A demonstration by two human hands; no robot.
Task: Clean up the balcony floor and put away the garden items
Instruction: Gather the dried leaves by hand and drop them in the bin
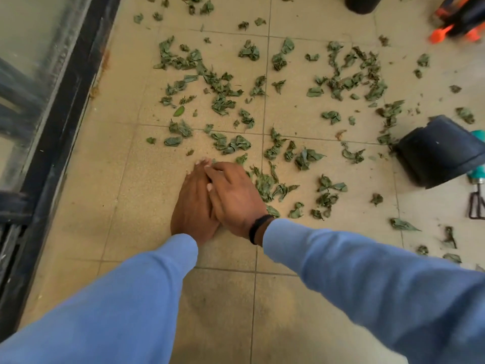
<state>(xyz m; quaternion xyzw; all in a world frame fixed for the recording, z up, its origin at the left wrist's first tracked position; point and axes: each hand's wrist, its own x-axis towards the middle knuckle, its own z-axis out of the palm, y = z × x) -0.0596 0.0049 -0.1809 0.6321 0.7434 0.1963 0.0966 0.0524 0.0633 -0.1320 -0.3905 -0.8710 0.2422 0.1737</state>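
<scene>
Several dried green leaves (228,143) lie scattered over the beige tiled balcony floor (126,206). My left hand (193,206) reaches low toward the floor with its fingers straight, back of the hand up. My right hand (235,195) lies partly over it, fingers loosely extended, a black band on its wrist. Both hands sit at the near left edge of the leaf scatter, with a small clump of leaves (267,185) just right of them. Whether any leaf is under the palms is hidden.
A black plant pot (438,151) lies tipped on its side at the right, with a teal-handled garden tool (477,179) behind it. Another black pot (362,3) and an orange-and-black item (459,19) stand at the far right. A black-framed glass door (44,101) runs along the left.
</scene>
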